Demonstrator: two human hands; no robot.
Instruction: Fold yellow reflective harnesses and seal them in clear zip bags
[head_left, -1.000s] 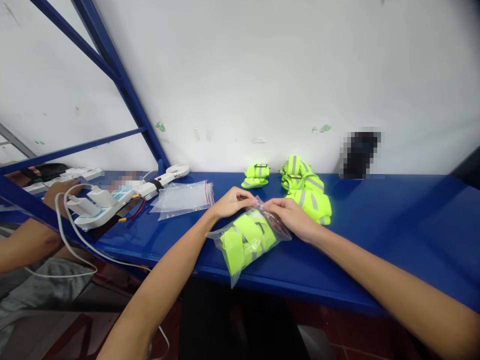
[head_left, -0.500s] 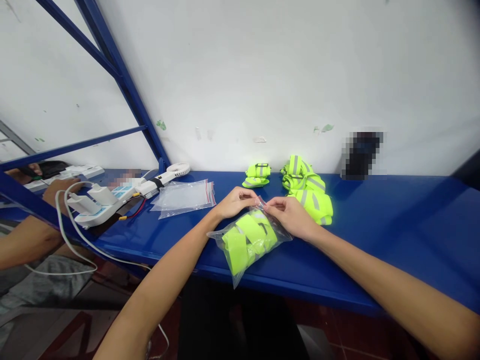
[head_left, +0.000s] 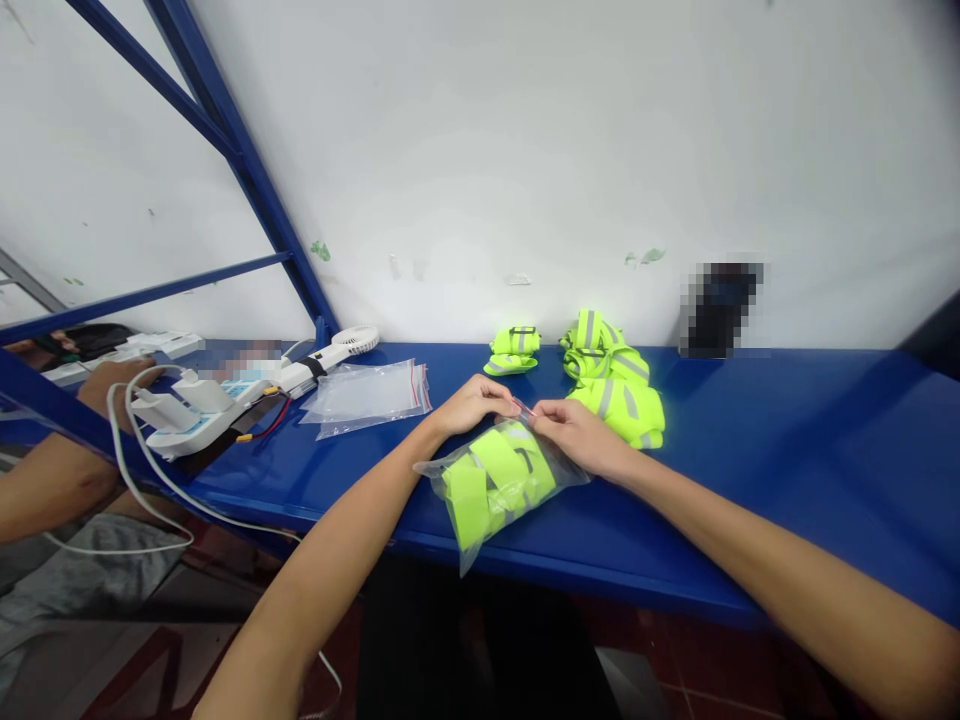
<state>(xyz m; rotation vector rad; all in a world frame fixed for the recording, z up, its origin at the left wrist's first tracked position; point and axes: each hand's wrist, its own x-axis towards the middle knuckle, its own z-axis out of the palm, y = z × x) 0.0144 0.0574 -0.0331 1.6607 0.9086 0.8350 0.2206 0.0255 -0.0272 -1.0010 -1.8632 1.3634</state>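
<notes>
A clear zip bag (head_left: 469,552) lies tilted at the table's front edge, its lower corner hanging over. Inside it is a folded neon-yellow reflective strap (head_left: 495,475) with grey bands and a black buckle. My left hand (head_left: 474,404) pinches the bag's red-lined zip edge from the left. Close beside it, my right hand (head_left: 577,430) pinches the same edge from the right; the fingertips nearly meet. Behind my hands sit a small rolled reflective strap (head_left: 514,350) and a heap of reflective straps (head_left: 619,385) against the wall.
Flat empty zip bags (head_left: 367,395) lie left of my hands. Beyond them are a white handheld fan (head_left: 352,343) and a power strip (head_left: 184,432) with plugs and cables. A blue frame post (head_left: 262,200) rises there. Another person's arm (head_left: 67,475) is at far left. A blurred dark object (head_left: 720,310) leans on the wall.
My right fingers have shifted slightly along the bag's zip edge, closer to my left fingertips. The bag has barely moved, and the straps on the table stay where they were.
</notes>
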